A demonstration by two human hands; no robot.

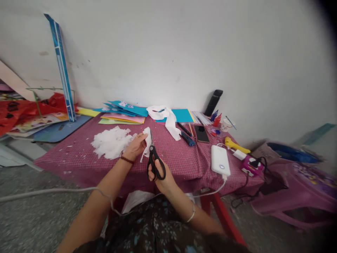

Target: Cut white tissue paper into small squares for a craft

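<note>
My left hand (135, 146) pinches a small piece of white paper (147, 138) and holds it above the near part of the table. My right hand (160, 175) grips black-handled scissors (155, 163) with fingers through the loops; the blades point up into the white paper. A heap of white paper cuttings (112, 142) lies on the red checked tablecloth (181, 160) just left of my left hand.
Coloured paper sheets (126, 114) and a white strip (168, 119) lie at the back. To the right are a phone (201, 133), pens (187, 137), a white power bank (220, 160), a glue gun (234, 144), a black bottle (213, 102) and a pink plastic chair (297, 189).
</note>
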